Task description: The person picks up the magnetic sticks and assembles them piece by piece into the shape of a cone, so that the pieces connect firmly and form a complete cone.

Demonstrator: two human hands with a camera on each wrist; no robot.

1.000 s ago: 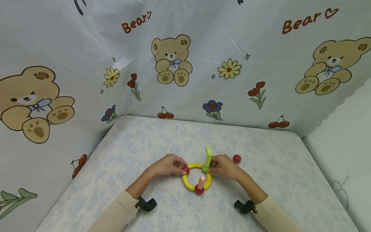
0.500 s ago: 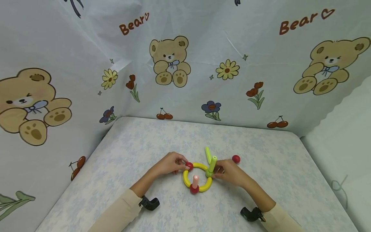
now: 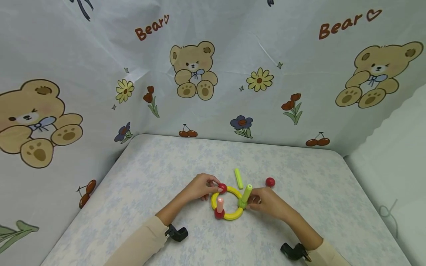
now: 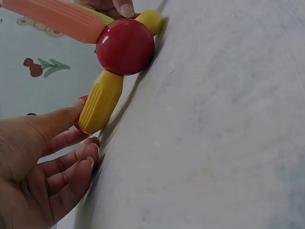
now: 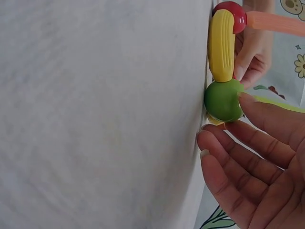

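A ring of curved yellow rods (image 3: 234, 215) lies on the table, joined by balls. My left hand (image 3: 201, 187) pinches the far red ball (image 3: 222, 188) between thumb and fingers. At the ring's right side, the green ball (image 3: 242, 203) is pinched by my right hand (image 3: 267, 201). A lime-green rod (image 3: 247, 193) rises from that green ball, leaning slightly. The near red ball (image 4: 125, 46) carries an upright salmon-pink rod (image 3: 220, 205), and no hand touches it. In the left wrist view, fingers partly hide the far red ball.
A loose lime-green rod (image 3: 238, 178) lies just behind the ring. Further right, a loose red ball (image 3: 270, 182) sits on the pale patterned table (image 3: 186, 159). A bear-printed curtain (image 3: 213, 111) hangs behind the table's far edge.
Both hands have turned the ring clockwise as seen from above. The far red ball moved away and right, the green ball nearer, the near red ball left. The loose green rod now shows fully.
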